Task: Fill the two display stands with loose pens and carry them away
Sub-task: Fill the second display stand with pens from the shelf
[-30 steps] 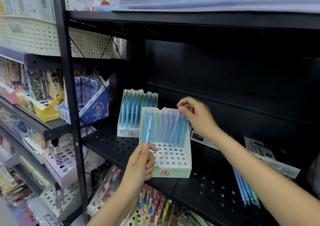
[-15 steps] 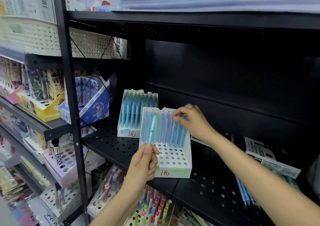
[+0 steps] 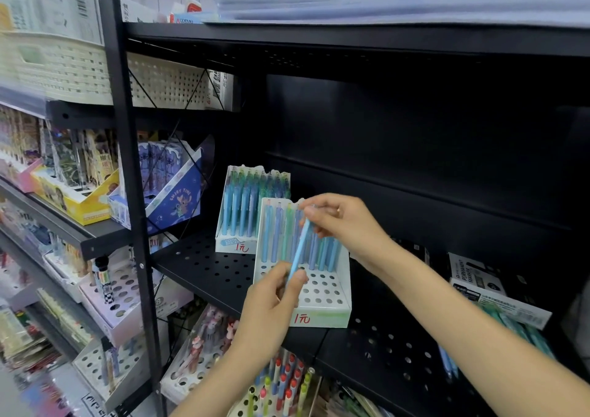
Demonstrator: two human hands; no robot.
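Head view: a person's two bare hands work at a black perforated metal shelf (image 3: pixel 204 266) in a stationery shop.
Near stand: a white pen display stand (image 3: pixel 322 301) with a hole-pattern base sits at the shelf's front edge; its back rows hold upright blue and green pens, its front holes are bare.
Far stand: a second white display stand (image 3: pixel 236 244), just behind and to the left, is packed with blue and teal pens.
Left hand: the left hand (image 3: pixel 271 304) pinches the lower end of a light blue pen (image 3: pixel 298 250) between thumb and fingers, over the near stand's front left corner.
Right hand: the right hand (image 3: pixel 344 221) pinches the same pen's upper end with curled fingertips, above the standing pens.
Loose pens: more blue and teal pens (image 3: pixel 517 324) lie on the shelf at far right, beside printed boxes (image 3: pixel 498 292).
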